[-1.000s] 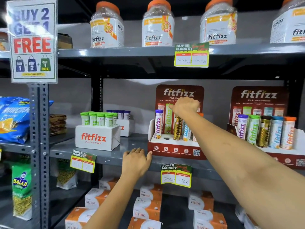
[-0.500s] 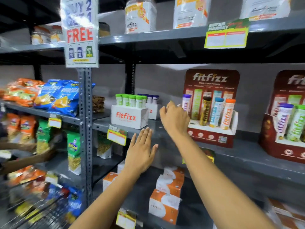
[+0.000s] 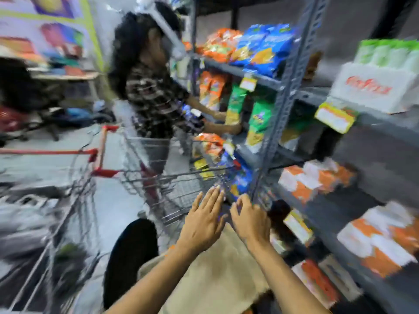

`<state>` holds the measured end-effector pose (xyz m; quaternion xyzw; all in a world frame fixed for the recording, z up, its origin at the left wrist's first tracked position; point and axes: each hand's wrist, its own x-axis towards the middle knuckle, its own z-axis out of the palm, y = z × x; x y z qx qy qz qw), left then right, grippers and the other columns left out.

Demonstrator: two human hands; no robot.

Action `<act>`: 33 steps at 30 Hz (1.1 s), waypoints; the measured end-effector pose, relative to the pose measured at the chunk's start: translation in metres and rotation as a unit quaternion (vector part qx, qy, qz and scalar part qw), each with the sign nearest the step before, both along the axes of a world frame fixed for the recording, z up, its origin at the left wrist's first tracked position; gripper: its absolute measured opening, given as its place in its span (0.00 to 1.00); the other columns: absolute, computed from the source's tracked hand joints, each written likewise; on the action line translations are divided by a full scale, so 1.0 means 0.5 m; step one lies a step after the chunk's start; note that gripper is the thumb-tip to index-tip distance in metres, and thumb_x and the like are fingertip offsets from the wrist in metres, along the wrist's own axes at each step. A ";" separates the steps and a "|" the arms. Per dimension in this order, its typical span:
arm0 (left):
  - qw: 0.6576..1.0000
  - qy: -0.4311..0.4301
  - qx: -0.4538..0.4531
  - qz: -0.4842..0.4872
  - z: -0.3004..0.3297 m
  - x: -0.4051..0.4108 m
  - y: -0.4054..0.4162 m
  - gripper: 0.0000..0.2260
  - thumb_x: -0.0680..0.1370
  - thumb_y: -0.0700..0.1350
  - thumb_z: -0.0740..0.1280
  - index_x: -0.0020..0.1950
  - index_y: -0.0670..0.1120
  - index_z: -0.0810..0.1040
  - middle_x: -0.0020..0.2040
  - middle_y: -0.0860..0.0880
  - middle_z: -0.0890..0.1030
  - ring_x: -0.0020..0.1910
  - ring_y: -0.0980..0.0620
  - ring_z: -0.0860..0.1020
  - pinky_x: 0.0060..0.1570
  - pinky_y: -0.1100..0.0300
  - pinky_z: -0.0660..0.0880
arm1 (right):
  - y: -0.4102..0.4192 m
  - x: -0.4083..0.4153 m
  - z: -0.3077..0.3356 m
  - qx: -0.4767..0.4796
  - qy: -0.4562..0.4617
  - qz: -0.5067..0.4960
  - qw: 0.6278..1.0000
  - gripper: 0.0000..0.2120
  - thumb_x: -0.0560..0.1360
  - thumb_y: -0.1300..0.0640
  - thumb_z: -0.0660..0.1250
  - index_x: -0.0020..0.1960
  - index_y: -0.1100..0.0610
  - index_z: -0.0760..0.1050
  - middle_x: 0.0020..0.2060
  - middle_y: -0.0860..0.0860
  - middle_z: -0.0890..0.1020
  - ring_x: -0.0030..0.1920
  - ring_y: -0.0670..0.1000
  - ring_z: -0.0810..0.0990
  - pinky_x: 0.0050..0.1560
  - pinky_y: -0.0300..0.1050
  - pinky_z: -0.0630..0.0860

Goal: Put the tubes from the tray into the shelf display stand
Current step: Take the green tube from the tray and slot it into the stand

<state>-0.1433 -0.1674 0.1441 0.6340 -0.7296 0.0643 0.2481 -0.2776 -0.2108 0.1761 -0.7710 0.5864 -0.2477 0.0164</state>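
Note:
The view is blurred and turned down and to the left. A white Fitfizz tray (image 3: 371, 89) with green-capped tubes (image 3: 385, 52) stands on the grey shelf at the upper right. My left hand (image 3: 201, 220) is flat with fingers spread and holds nothing. My right hand (image 3: 249, 219) hovers beside it, fingers loosely curled and empty. Both hands are low, in front of a wire shopping cart (image 3: 172, 177). The red display stand is out of view.
Another person (image 3: 149, 87) stands at the left shelf bay of snack bags (image 3: 254, 46). A second cart (image 3: 56, 223) sits at the lower left. Orange-and-white boxes (image 3: 315, 180) fill the lower shelves at right. A grey upright post (image 3: 283, 94) divides the bays.
My head has swung left and down, so the display stands have left the view. Both hands dropped from the shelf edge to the cart's level, still empty.

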 end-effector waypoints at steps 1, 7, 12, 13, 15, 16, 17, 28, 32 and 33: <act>1.000 0.001 0.010 0.020 -0.022 0.023 0.023 0.27 0.80 0.56 0.51 0.76 0.44 0.56 0.77 0.47 0.57 0.76 0.51 0.53 0.74 0.53 0.48 | 0.018 0.023 -0.034 0.027 0.004 0.021 0.999 0.11 0.77 0.47 0.59 0.54 0.52 0.73 0.44 0.57 0.85 0.47 0.60 0.83 0.42 0.50 0.77; 0.987 -0.026 0.091 0.131 -0.157 0.127 0.176 0.26 0.81 0.55 0.51 0.76 0.43 0.57 0.76 0.46 0.60 0.76 0.50 0.54 0.75 0.50 0.51 | 0.134 0.133 -0.212 0.167 0.035 0.111 0.979 0.11 0.76 0.50 0.58 0.53 0.54 0.73 0.45 0.58 0.84 0.47 0.61 0.82 0.42 0.51 0.76; 0.972 -0.015 0.131 0.193 -0.240 0.178 0.262 0.26 0.80 0.55 0.50 0.75 0.43 0.60 0.75 0.46 0.63 0.75 0.50 0.57 0.73 0.49 0.55 | 0.176 0.164 -0.320 0.281 0.098 0.162 0.941 0.11 0.75 0.52 0.57 0.53 0.54 0.74 0.48 0.59 0.84 0.50 0.61 0.81 0.47 0.50 0.77; 0.968 -0.005 0.140 0.206 -0.259 0.188 0.277 0.25 0.80 0.55 0.50 0.75 0.44 0.60 0.75 0.46 0.63 0.75 0.51 0.57 0.73 0.50 0.55 | 0.181 0.171 -0.341 0.323 0.118 0.180 0.921 0.12 0.73 0.53 0.58 0.54 0.53 0.74 0.51 0.59 0.83 0.52 0.61 0.81 0.48 0.49 0.76; 0.961 0.014 0.160 0.224 -0.284 0.199 0.302 0.25 0.81 0.55 0.52 0.75 0.44 0.58 0.76 0.47 0.61 0.75 0.52 0.55 0.74 0.51 0.52 | 0.189 0.178 -0.374 0.389 0.159 0.219 0.881 0.15 0.72 0.53 0.61 0.58 0.50 0.74 0.56 0.58 0.81 0.55 0.60 0.79 0.51 0.48 0.75; 0.958 0.022 0.175 0.228 -0.298 0.203 0.315 0.25 0.81 0.54 0.53 0.76 0.45 0.57 0.77 0.47 0.59 0.76 0.52 0.54 0.74 0.52 0.50 | 0.193 0.182 -0.394 0.407 0.180 0.239 0.863 0.17 0.73 0.53 0.62 0.61 0.50 0.72 0.58 0.58 0.80 0.56 0.60 0.79 0.51 0.48 0.75; 0.954 0.028 0.191 0.228 -0.312 0.206 0.328 0.26 0.81 0.54 0.53 0.76 0.45 0.55 0.77 0.47 0.57 0.76 0.52 0.52 0.74 0.53 0.48 | 0.198 0.189 -0.414 0.421 0.201 0.256 0.847 0.18 0.74 0.53 0.62 0.64 0.50 0.71 0.60 0.58 0.78 0.57 0.60 0.78 0.52 0.49 0.75; 0.944 0.022 0.214 0.250 -0.351 0.213 0.354 0.26 0.81 0.53 0.52 0.76 0.44 0.53 0.77 0.46 0.57 0.76 0.51 0.52 0.74 0.53 0.44 | 0.218 0.300 -0.522 0.390 0.235 0.287 0.843 0.16 0.76 0.55 0.60 0.62 0.57 0.66 0.53 0.62 0.80 0.53 0.62 0.80 0.48 0.51 0.77; 0.941 0.016 0.219 0.257 -0.362 0.216 0.351 0.26 0.81 0.53 0.51 0.76 0.43 0.53 0.77 0.46 0.57 0.76 0.50 0.52 0.74 0.53 0.43 | 0.207 0.349 -0.535 0.408 0.259 0.276 0.831 0.16 0.78 0.57 0.56 0.65 0.56 0.69 0.59 0.60 0.80 0.59 0.60 0.79 0.56 0.50 0.75; 0.941 0.020 0.219 0.257 -0.363 0.217 0.351 0.26 0.81 0.53 0.51 0.76 0.43 0.54 0.77 0.45 0.58 0.76 0.50 0.52 0.74 0.52 0.43 | 0.205 0.358 -0.535 0.419 0.267 0.275 0.824 0.16 0.78 0.57 0.56 0.65 0.57 0.71 0.60 0.60 0.79 0.60 0.60 0.78 0.58 0.50 0.74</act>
